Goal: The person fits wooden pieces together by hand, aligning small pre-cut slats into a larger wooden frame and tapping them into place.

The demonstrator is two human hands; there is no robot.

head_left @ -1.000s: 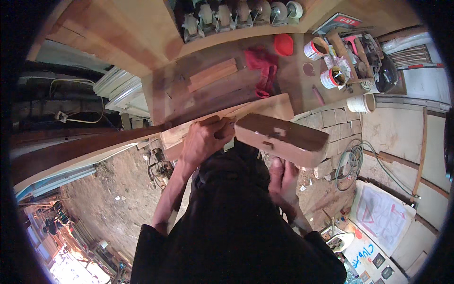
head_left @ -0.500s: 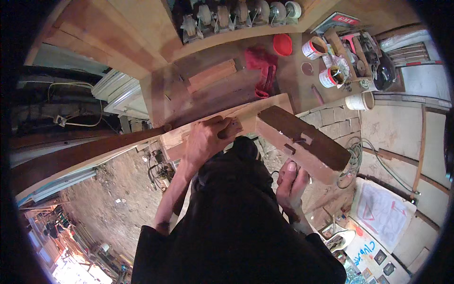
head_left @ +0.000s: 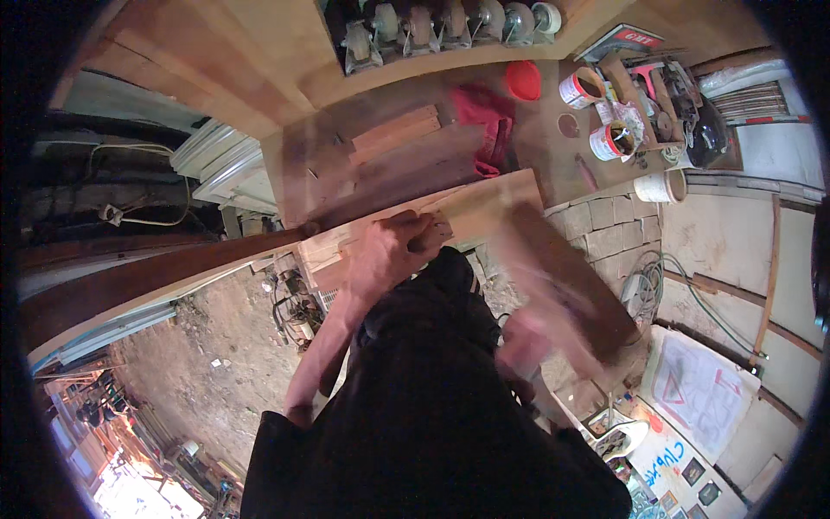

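Observation:
My right hand (head_left: 525,339), smeared by motion, is closed under a big wooden mallet (head_left: 575,281). The mallet's blocky head is blurred too, and its handle is mostly hidden. Its far end hangs by the right end of a pale wooden board (head_left: 488,208) at the bench's front edge. On that board my left hand (head_left: 393,251) is closed, fingers bent, around a small reddish wood piece (head_left: 441,228) whose end sticks out past the fingertips.
A flat wooden strip (head_left: 396,136) and a red cloth (head_left: 491,130) lie on the bench behind the board. Paint tubs (head_left: 609,140) and a tool box (head_left: 661,112) stand at the right. Several caster wheels (head_left: 454,22) sit on a shelf above. Coiled hose (head_left: 644,281) lies right of the mallet.
The mallet and my right hand went from sharp to blurred, the hand shifting slightly down and left. My left hand stays on the wood piece; the whole view has shifted slightly.

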